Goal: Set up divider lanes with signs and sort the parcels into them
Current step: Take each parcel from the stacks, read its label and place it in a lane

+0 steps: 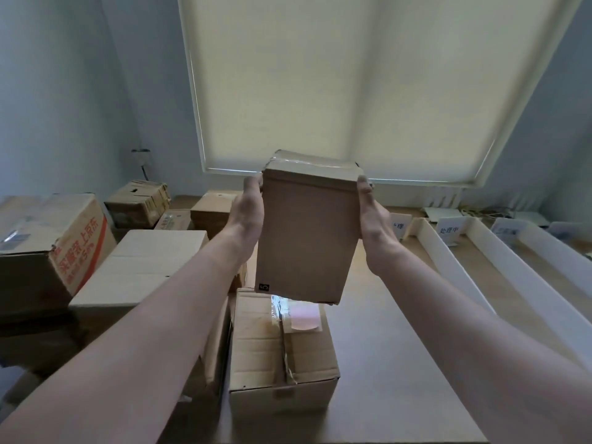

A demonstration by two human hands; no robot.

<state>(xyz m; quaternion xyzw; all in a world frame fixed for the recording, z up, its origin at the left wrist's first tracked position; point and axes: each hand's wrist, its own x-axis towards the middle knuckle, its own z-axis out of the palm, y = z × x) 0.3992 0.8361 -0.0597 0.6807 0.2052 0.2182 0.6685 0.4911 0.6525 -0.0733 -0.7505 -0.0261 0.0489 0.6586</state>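
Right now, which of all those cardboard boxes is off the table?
The plain brown box, held up between the left hand and right hand. The other boxes rest on the table or each other.

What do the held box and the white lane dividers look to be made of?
Held box: plain brown cardboard, matt, with glossy clear tape across its top edge. White dividers: thin, flat, smooth white strips standing on edge, probably foam board or plastic sheet; the picture leaves that open.
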